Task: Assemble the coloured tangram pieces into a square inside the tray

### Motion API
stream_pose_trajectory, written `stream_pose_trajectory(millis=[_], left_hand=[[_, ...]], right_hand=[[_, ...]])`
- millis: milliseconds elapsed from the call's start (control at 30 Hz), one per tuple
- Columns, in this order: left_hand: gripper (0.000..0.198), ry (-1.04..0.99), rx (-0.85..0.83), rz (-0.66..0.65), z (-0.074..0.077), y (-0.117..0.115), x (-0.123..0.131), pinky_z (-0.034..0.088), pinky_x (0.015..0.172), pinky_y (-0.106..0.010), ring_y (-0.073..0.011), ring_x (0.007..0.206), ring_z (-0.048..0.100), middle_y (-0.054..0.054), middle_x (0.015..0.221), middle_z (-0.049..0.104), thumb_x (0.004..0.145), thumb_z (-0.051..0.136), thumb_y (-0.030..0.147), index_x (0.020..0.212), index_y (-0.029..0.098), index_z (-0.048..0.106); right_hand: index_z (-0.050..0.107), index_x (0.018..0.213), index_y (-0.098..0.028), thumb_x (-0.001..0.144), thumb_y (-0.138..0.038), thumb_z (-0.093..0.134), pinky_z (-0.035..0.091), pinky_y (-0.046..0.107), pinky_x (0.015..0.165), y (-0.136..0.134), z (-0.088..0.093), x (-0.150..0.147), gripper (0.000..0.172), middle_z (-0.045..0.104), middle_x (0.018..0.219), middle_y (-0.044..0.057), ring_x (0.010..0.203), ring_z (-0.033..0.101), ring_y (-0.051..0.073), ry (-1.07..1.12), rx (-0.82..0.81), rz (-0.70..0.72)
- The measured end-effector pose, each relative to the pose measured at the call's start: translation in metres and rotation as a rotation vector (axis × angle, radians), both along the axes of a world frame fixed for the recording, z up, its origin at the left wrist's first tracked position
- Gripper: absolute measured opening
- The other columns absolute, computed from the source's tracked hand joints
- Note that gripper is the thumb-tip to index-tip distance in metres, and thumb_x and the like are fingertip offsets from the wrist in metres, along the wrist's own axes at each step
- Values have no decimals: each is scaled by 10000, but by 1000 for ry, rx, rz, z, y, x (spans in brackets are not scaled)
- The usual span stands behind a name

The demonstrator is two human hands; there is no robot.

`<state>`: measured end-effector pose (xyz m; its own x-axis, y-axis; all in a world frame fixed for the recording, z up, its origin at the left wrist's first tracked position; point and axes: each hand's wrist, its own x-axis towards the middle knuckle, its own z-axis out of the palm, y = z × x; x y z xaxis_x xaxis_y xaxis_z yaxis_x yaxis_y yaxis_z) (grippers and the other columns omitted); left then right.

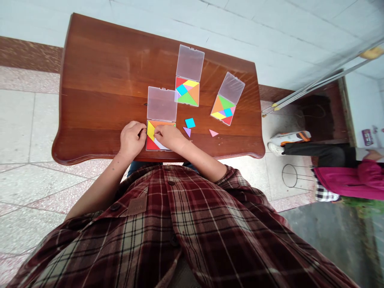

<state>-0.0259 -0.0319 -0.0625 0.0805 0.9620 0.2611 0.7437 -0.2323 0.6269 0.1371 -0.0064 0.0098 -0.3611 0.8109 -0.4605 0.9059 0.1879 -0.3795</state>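
Note:
An open tangram case [151, 143] lies at the near edge of the wooden table [99, 80], its clear lid [162, 104] folded back. Yellow, orange and red pieces sit inside it. My left hand [131, 138] is curled against the case's left edge, fingers closed on the rim. My right hand [169, 136] rests over the case's right half, its fingertips pinched on a piece inside that I cannot name. Loose on the table to the right lie a blue square [190, 123], a purple triangle [187, 131] and a pink triangle [213, 133].
Two more open tangram cases [188, 92] [223, 110], filled with coloured pieces, lie farther back with lids [190, 63] [231, 88] flipped open. Another person in a pink top [345, 180] sits at the right, a shoe [288, 138] near the table. Tiled floor surrounds the table.

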Motion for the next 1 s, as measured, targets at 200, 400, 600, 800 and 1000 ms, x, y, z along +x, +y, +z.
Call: stream_pose_trajectory(millis=[200, 400, 600, 800, 1000], left_hand=[[218, -37, 2, 16, 0, -2, -1, 498, 817, -354, -204, 873, 612, -50, 920, 672, 856, 473, 218, 928, 214, 678], [305, -52, -1, -31, -2, -3, -4, 507, 882, -351, -201, 974, 607, -66, 1064, 639, 860, 440, 203, 1028, 211, 694], [321, 37, -4, -83, 0, 1, -5, 491, 927, -391, -236, 1043, 571, -85, 1111, 611, 871, 489, 328, 1110, 213, 668], [343, 129, 25, -175, 1, 3, -4, 470, 930, -429, -228, 955, 540, -110, 1177, 556, 860, 497, 361, 1106, 215, 687], [285, 126, 35, -236, 2, 4, -6, 467, 906, -447, -191, 837, 514, -87, 1198, 526, 827, 523, 341, 1010, 233, 713]], right_hand=[[678, 870, -155, 875, -193, 455, 414, 265, 757, 4, -4, 36, 226, 703, 889, 50, 812, 602, 151, 195, 84, -118], [612, 795, -180, 813, -278, 495, 425, 260, 701, -4, -20, 101, 154, 638, 753, 1, 683, 546, 128, 463, 156, -360], [589, 813, -198, 815, -336, 495, 427, 253, 626, -17, -36, 144, 167, 605, 688, -13, 604, 514, 122, 512, 170, -580], [599, 798, -200, 809, -314, 497, 448, 270, 756, -30, -41, 130, 153, 652, 779, 6, 734, 575, 141, 564, 198, -422], [605, 810, -201, 830, -289, 485, 449, 279, 789, -30, -38, 123, 150, 672, 825, 14, 769, 586, 149, 527, 169, -379]])
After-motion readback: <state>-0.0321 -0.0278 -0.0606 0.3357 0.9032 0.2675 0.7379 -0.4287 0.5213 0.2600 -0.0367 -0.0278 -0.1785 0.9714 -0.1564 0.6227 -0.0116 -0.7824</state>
